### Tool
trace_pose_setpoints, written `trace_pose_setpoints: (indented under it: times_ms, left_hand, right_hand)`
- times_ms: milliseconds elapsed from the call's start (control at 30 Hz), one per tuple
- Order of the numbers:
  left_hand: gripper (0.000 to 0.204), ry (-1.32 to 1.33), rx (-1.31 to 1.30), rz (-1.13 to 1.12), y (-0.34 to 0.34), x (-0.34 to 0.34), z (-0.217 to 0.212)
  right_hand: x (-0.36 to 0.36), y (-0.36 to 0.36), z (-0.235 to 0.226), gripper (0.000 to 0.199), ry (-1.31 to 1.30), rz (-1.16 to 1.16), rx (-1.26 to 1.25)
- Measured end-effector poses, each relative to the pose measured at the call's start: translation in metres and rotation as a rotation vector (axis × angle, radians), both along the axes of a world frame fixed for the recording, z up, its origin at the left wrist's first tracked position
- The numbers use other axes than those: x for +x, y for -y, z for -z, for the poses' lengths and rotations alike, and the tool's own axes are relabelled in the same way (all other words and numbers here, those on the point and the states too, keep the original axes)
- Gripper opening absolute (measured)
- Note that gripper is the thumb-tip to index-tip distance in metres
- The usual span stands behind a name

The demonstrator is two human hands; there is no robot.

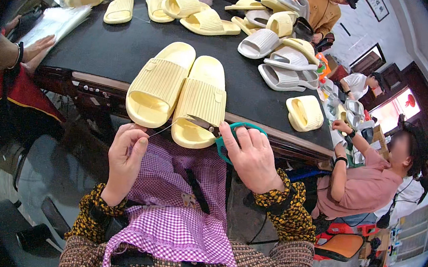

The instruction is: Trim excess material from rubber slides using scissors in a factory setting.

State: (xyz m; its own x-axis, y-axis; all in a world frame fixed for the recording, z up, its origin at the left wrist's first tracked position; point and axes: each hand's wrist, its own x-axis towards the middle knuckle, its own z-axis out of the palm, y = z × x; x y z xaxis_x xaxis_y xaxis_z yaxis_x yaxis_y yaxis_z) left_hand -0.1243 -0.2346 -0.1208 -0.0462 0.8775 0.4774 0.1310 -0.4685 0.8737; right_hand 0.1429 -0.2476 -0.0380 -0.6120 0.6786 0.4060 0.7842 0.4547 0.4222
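A pair of pale yellow slide slippers with ribbed straps lies at the table's near edge: a left slipper (159, 84) and a right slipper (200, 99). My right hand (255, 160) is closed on scissors with teal handles (220, 148); their dark blades lie over the opening of the right slipper, below its strap. Thumb and fingers of my left hand (128, 148) pinch a thin pale strand (164, 128), which runs up toward the right slipper and the blades. Whether the blades touch the strand is too small to tell.
More yellow slippers (209, 22) lie along the far side of the dark table (109, 46). Grey slippers (281, 78) are heaped at right, near a single yellow one (304, 113). Clear plastic bags (62, 21) lie at left beside another person's hand (39, 50). A person in pink (358, 186) works at right.
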Motion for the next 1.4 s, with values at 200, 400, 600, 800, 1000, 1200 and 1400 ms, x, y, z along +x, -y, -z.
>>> trace_pose_setpoints:
  times_ms: [200,400,600,800,1000,1200,1400]
  left_hand:
    - [0.008,0.011,0.017,0.020,-0.003,-0.002,0.005]
    - [0.009,0.007,0.021,0.019,-0.005,-0.003,0.008]
    - [0.008,0.024,0.010,0.025,-0.007,-0.004,0.008]
    - [0.009,0.041,0.010,0.036,-0.009,-0.006,0.009]
    - [0.009,0.056,-0.011,0.050,-0.009,-0.006,0.005]
    - [0.012,0.202,-0.160,0.062,-0.006,-0.006,-0.004]
    - [0.017,0.434,-0.295,0.076,-0.008,-0.009,-0.001]
  right_hand:
    - [-0.003,-0.001,-0.004,0.055,0.023,-0.013,-0.015]
    - [-0.004,0.000,-0.004,0.054,0.046,-0.017,-0.024]
    - [-0.001,-0.002,-0.003,0.053,0.033,-0.023,0.004]
    - [0.000,-0.005,-0.001,0.053,0.020,-0.026,0.040]
    - [-0.001,-0.003,-0.002,0.048,0.049,-0.009,0.038]
    - [-0.004,-0.005,-0.005,0.048,0.035,-0.060,0.032]
    - [-0.011,-0.006,-0.006,0.053,-0.083,-0.113,-0.041]
